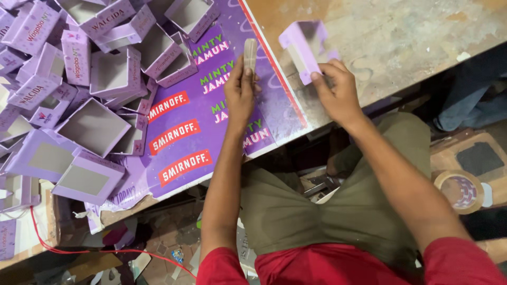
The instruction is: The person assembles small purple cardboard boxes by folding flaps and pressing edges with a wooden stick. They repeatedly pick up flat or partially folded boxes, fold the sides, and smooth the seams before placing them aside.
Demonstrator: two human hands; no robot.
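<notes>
Head view: scuffed wooden worktop [401, 42], cluttered floor [158, 248]

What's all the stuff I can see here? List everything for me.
Open box trays: a large pile, lilac with grey insides, left of the table.
Printed sheet: one, purple with red and green labels, under the pile and the left hand.
Worktable: one, worn brown top, upper right.
Tape roll: one, tan, low at the right.
Red wire: one, lower left.
Small tray: one, lilac, held at its near edge by the right hand.
Flat tool: one, beige, in the left hand.
</notes>
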